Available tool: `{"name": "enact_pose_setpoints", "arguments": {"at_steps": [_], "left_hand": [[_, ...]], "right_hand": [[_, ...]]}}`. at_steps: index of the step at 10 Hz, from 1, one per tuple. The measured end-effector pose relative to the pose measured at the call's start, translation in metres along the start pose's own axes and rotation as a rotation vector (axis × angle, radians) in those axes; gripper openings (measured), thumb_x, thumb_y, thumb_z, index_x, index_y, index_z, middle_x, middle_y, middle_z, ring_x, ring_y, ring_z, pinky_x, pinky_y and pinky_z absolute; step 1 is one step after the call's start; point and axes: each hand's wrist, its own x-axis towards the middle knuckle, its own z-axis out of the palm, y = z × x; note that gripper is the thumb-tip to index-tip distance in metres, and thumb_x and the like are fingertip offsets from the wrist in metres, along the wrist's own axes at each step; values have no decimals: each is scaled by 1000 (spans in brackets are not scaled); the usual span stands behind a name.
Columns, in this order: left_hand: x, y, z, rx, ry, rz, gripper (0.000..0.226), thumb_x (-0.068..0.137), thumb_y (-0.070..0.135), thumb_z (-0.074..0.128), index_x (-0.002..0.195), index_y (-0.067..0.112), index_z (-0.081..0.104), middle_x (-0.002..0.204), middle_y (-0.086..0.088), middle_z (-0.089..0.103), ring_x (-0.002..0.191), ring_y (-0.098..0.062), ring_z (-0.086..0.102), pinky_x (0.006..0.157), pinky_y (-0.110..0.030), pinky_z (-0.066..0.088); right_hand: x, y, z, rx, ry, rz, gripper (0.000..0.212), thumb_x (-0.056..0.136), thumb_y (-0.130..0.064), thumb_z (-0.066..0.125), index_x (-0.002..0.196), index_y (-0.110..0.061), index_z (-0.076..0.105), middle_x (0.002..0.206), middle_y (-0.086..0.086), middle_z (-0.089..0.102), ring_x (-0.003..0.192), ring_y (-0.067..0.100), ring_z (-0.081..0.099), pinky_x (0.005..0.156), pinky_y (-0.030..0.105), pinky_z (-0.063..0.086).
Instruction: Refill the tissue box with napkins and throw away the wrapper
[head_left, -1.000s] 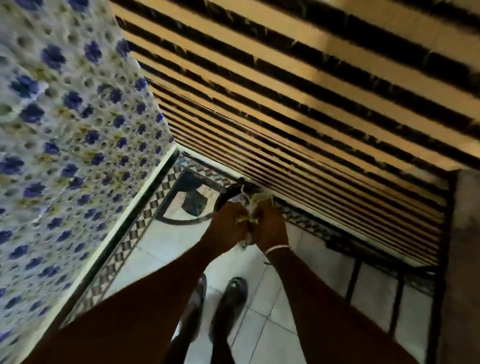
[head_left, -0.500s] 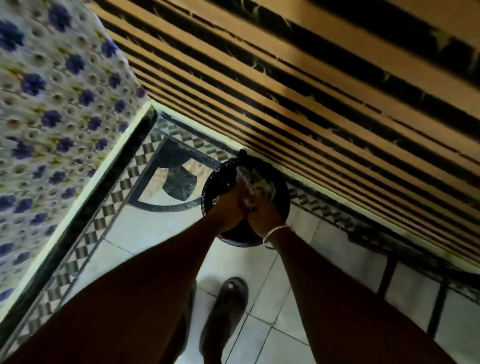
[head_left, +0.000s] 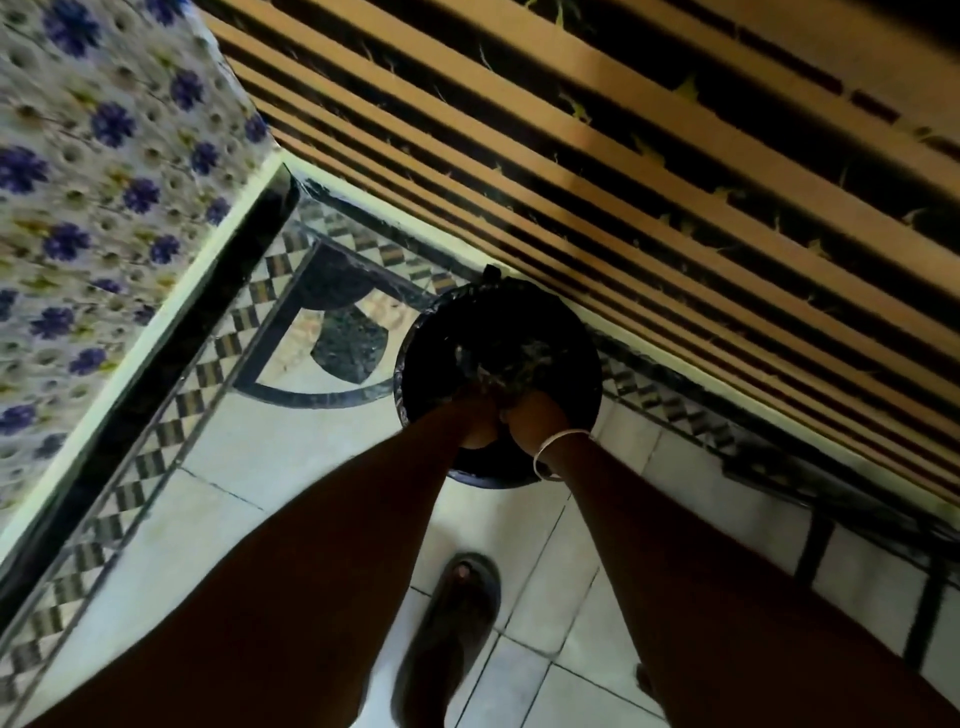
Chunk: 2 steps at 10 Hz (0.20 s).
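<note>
Both hands have been lowered further into the round black bin (head_left: 576, 332) since a moment ago. Left-hand fingers (head_left: 475, 402) and right-hand fingers (head_left: 519, 402) are pressed together, but whether they are clenched cannot be told. Crinkled, shiny wrapper (head_left: 511, 366) is seen just beyond them inside the bin. One thin pale bangle (head_left: 548, 451) circles the right wrist. One dark sandal (head_left: 457, 623) rests on glossy pale floor tiles (head_left: 270, 452), below a striped curtain (head_left: 675, 182).
</note>
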Motion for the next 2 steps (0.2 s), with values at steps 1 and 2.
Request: {"name": "enact_pose_setpoints", "arguments": {"at_steps": [1,2], "left_hand": [[-29,2,-32,-49,118,8,45,96,21,52,140,13,52,137,-18,56,124,-37,54,105,-43,43],[-73,11,-61,-177,274,-27,29,93,18,55,117,11,70,116,-14,70,109,-34,64,92,-40,50]], "right_hand": [[-17,-7,-16,108,90,7,34,102,-15,43,129,0,59,133,22,60,124,36,55,102,38,43],[-37,-10,-25,268,130,4,39,90,-20,52,121,-1,66,126,21,64,121,37,58,105,45,46]]}}
